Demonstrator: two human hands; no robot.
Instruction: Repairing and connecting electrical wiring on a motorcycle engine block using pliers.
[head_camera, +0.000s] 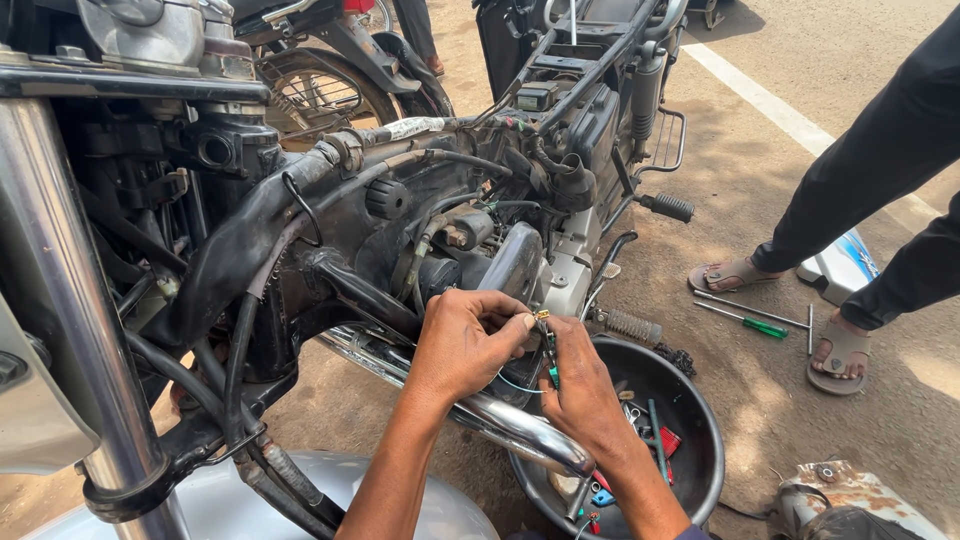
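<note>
Left hand (462, 345) and right hand (583, 385), both pinching thin wires (547, 340) beside the engine. Could slip loose, dropping the small brass connector (542, 315) into the parts bowl (700, 400) just below.

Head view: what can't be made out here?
- Small part pinched between left hand and right hand: too small to tell; fingers cover most of it.
- Black bowl contents: partly hidden by right forearm and chrome pipe.
- Bystander in sandals: cut off by the right edge.
- Rusty can: cropped at the bottom edge.
</note>
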